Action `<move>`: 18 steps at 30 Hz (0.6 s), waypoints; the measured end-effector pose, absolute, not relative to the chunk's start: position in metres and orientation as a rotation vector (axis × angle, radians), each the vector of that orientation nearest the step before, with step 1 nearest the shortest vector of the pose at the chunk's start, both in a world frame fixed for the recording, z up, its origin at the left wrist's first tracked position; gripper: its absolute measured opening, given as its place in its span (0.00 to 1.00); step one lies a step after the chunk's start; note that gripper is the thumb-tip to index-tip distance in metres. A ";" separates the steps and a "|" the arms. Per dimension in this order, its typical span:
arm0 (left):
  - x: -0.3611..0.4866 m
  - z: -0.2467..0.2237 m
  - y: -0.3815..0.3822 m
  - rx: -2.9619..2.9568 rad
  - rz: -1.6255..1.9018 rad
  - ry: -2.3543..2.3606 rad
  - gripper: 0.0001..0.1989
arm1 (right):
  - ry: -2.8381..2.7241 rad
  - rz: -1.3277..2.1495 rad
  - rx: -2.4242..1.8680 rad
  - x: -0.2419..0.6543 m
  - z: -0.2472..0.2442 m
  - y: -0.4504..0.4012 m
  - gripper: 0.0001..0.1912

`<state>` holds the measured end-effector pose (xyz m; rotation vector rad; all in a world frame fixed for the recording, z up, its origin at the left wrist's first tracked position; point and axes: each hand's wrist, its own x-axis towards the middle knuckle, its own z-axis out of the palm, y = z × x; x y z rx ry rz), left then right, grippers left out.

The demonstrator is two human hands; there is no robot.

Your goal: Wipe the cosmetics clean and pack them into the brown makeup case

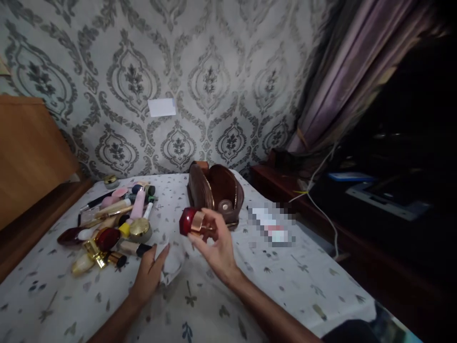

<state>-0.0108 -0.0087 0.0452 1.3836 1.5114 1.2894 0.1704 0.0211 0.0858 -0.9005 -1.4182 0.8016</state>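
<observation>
My right hand (220, 247) grips a dark red perfume bottle (187, 221) by its rose-gold cap end, tilted on its side above the cloth. Pinched in my left hand (147, 274) is a crumpled white tissue (173, 261), just below and left of the bottle. Directly behind my right hand stands an unzipped brown cosmetic bag (200, 188), its dark inside showing. Left of my hands lies a pile of cosmetics, with a gold-lidded jar (140, 230), a pink tube (138, 204), a red bottle (107, 238) and a foundation bottle (130, 247) by my left fingertips.
A patterned white cloth (278, 295) covers the table. A blurred-out flat item (273, 226) lies right of the bag. A wooden board (32, 143) rises at the left. Beyond the right edge, a white cable (326, 219) hangs near dark furniture.
</observation>
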 end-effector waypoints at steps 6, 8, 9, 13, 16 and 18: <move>-0.014 0.032 -0.004 1.526 1.251 1.529 0.25 | -1.333 0.534 -0.849 0.209 0.165 0.098 0.32; -0.014 0.032 -0.004 1.609 1.228 1.497 0.25 | -1.419 0.394 -0.925 0.217 0.178 0.133 0.28; -0.015 0.032 -0.004 1.646 1.219 1.481 0.24 | -1.508 0.338 -0.987 0.220 0.181 0.150 0.25; -0.019 0.026 -0.002 1.725 1.172 1.482 0.24 | -1.806 0.167 -1.433 0.225 0.180 0.196 0.21; -0.023 0.017 0.001 1.766 1.161 1.523 0.24 | -1.913 0.202 -1.685 0.221 0.175 0.211 0.22; -0.025 0.012 0.003 1.801 1.161 1.516 0.26 | -1.948 0.282 -1.729 0.215 0.171 0.217 0.18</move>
